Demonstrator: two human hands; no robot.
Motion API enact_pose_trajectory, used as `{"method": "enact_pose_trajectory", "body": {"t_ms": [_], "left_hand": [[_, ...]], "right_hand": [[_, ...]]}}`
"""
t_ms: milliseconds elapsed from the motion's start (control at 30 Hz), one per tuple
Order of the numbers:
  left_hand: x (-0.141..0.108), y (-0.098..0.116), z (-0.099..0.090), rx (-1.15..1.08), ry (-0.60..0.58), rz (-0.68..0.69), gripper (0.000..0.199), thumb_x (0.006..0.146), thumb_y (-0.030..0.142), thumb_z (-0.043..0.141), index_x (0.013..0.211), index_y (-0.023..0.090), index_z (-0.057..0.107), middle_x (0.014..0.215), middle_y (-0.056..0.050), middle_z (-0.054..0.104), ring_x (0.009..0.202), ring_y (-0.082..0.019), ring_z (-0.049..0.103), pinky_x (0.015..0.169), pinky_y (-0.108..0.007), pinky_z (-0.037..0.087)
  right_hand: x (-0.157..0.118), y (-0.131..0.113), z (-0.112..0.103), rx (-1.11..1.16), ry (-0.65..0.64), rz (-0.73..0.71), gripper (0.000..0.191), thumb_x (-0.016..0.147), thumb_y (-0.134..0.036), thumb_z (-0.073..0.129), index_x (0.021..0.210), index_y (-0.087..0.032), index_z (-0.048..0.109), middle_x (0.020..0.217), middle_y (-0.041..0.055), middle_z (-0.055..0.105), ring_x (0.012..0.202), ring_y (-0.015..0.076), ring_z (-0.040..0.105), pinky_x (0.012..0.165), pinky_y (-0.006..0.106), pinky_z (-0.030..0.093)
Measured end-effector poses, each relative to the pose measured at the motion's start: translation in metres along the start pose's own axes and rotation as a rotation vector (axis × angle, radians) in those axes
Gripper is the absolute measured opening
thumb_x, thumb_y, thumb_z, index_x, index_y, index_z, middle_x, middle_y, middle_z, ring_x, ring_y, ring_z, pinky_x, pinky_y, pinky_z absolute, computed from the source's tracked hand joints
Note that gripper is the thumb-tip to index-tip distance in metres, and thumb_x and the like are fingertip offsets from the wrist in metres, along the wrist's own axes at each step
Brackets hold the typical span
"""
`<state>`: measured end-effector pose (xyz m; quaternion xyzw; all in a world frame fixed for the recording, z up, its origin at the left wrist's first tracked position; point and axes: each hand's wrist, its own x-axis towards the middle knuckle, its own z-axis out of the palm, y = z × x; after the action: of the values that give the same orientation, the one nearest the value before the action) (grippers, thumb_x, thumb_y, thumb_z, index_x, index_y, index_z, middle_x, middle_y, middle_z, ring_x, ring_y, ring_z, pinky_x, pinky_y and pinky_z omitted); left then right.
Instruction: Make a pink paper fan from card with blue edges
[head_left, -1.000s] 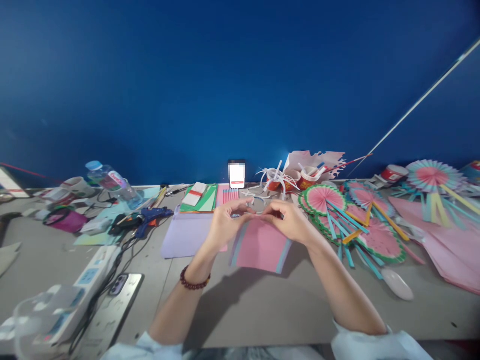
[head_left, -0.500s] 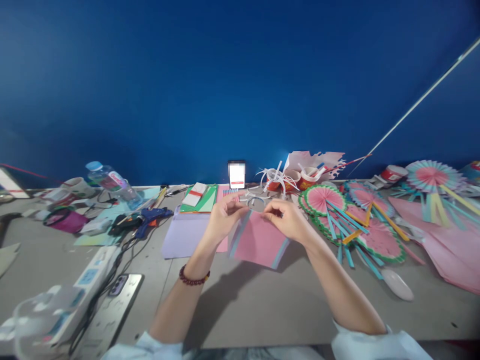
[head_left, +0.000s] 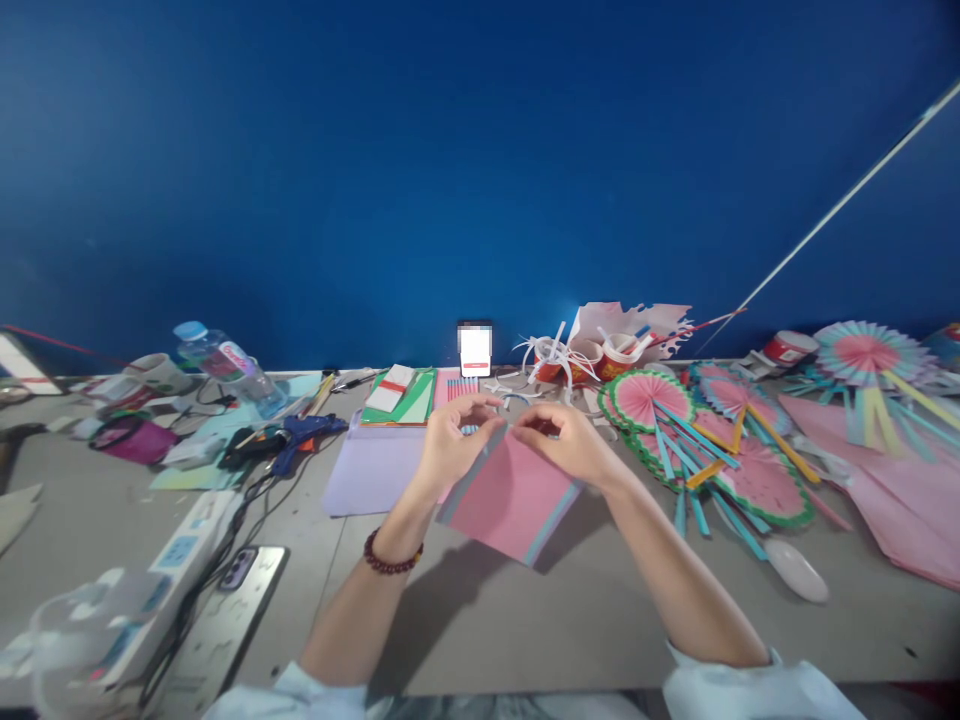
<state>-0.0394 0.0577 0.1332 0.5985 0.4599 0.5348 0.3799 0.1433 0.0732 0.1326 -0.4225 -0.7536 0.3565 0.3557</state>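
A pink sheet of paper [head_left: 516, 492] with pale blue bands along two opposite sides hangs tilted above the grey table. My left hand [head_left: 455, 440] pinches its upper left edge between thumb and fingers. Close beside it, my right hand [head_left: 564, 440] pinches the upper edge a little to the right. The fingertips of the two hands are only a short way apart. A beaded bracelet [head_left: 392, 555] circles my left wrist. Behind my left hand lies a lilac sheet [head_left: 367, 470], partly covered by the hand and the pink paper.
Left are a glue gun [head_left: 304, 440], power strip [head_left: 169, 575], phone [head_left: 251, 610] and plastic bottle [head_left: 229, 362]. Green paper [head_left: 412, 397] lies behind. Right are pleated paper fans [head_left: 651, 398], a white oval object [head_left: 796, 570] and pink sheets [head_left: 892, 480]. A lit screen [head_left: 475, 350] leans on the wall.
The pink paper has turned clockwise, its lower edge swinging left and its lower right corner dropping nearer. Both hands keep their pinch and have shifted slightly, fingertips closer together.
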Motion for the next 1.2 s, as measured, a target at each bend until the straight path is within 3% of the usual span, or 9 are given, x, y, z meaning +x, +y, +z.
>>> {"method": "enact_pose_trajectory", "body": {"t_ms": [200,367,533,700,900,1200], "left_hand": [[0.002,-0.005,0.0,-0.138,-0.115,-0.137,0.055,0.066,0.031,0.077,0.118,0.017,0.064,0.076,-0.003,0.07,0.07,-0.015,0.064,0.07,-0.027,0.052],[0.004,-0.01,-0.001,-0.106,-0.189,-0.195,0.026,0.064,0.037,0.079,0.076,0.014,0.074,0.075,-0.005,0.071,0.069,-0.015,0.063,0.064,-0.024,0.049],[0.007,-0.012,-0.009,-0.052,-0.086,-0.22,0.023,0.065,0.038,0.077,0.071,0.016,0.074,0.07,-0.005,0.072,0.066,-0.016,0.062,0.061,-0.024,0.047],[0.013,-0.016,-0.021,-0.061,0.0,-0.257,0.03,0.061,0.044,0.079,0.069,0.016,0.074,0.068,-0.004,0.071,0.062,-0.015,0.06,0.055,-0.024,0.045],[0.019,-0.026,-0.031,-0.133,0.086,-0.267,0.03,0.056,0.043,0.082,0.067,0.017,0.074,0.068,-0.004,0.071,0.065,-0.015,0.061,0.061,-0.025,0.046],[0.023,-0.035,-0.032,-0.167,0.112,-0.299,0.027,0.057,0.04,0.082,0.069,0.018,0.075,0.07,-0.003,0.071,0.067,-0.014,0.062,0.064,-0.024,0.047]], "right_hand": [[-0.001,0.002,0.0,-0.014,0.028,-0.026,0.018,0.082,-0.034,0.062,0.073,-0.019,0.065,0.07,0.0007,0.066,0.065,0.0137,0.057,0.062,0.025,0.044],[-0.001,0.002,0.001,-0.033,0.028,-0.04,0.019,0.083,-0.033,0.059,0.075,-0.019,0.068,0.074,0.003,0.068,0.069,0.0157,0.06,0.066,0.027,0.046],[0.0,0.008,-0.015,0.012,-0.154,0.088,0.031,0.086,-0.043,0.053,0.092,-0.019,0.072,0.092,0.0061,0.073,0.086,0.0213,0.066,0.076,0.031,0.05],[0.0,0.015,-0.039,0.06,-0.245,0.167,0.042,0.088,-0.051,0.048,0.103,-0.019,0.071,0.104,0.0081,0.071,0.1,0.0238,0.064,0.088,0.036,0.048],[0.0,0.02,-0.045,0.014,-0.263,0.178,0.038,0.074,-0.045,0.068,0.102,-0.019,0.07,0.097,0.0062,0.072,0.083,0.0199,0.066,0.074,0.031,0.051],[0.007,0.036,-0.037,-0.018,-0.158,0.196,0.024,0.077,-0.035,0.063,0.092,-0.018,0.072,0.087,0.004,0.074,0.079,0.0184,0.066,0.075,0.029,0.051]]}}
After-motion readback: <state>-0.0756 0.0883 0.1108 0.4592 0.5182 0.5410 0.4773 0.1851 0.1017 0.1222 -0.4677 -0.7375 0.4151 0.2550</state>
